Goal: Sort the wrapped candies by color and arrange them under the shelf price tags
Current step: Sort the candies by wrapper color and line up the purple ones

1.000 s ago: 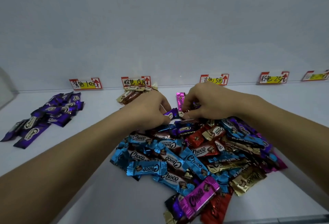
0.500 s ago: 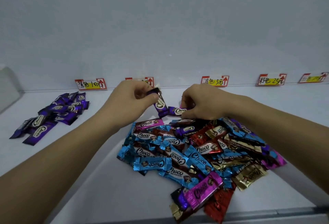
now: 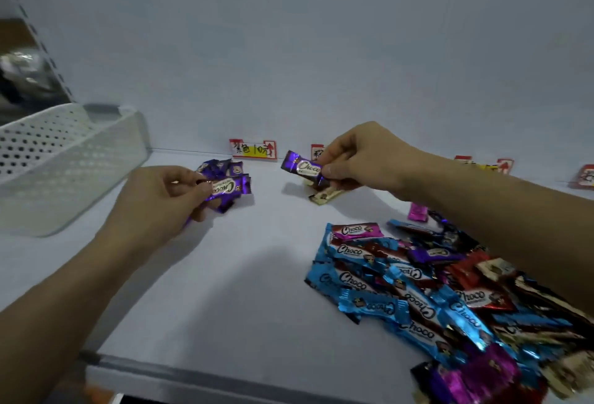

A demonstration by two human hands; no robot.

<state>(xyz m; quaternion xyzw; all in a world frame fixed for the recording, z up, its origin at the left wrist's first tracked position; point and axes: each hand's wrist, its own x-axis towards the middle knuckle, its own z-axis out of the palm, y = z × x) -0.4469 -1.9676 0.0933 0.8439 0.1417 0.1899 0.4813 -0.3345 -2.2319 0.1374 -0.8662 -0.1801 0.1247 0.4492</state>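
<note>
Left hand (image 3: 167,198), 9 o'clock of centre: fingers curled, pinching purple foil-wrapped Choco candy (image 3: 229,186) by its end, over small purple candy pile (image 3: 218,167). Pile at 7 o'clock of red-and-yellow paper price tag (image 3: 254,148).

Right hand (image 3: 360,159), 1 o'clock: thumb and fingers pinch second purple foil candy (image 3: 302,166), in air at 4 o'clock of tag.

Mixed heap of blue, red, pink, gold wrapped candies (image 3: 418,291), 4 o'clock on white shelf (image 3: 241,275).

White perforated plastic basket (image 3: 64,159), 10 o'clock.

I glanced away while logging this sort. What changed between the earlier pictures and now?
Both hands took a purple candy each from the mixed candy pile and moved left. The left hand now holds its purple candy at the purple pile; the right hand holds a second purple candy in the air. Piles and price tags stayed put.
</note>
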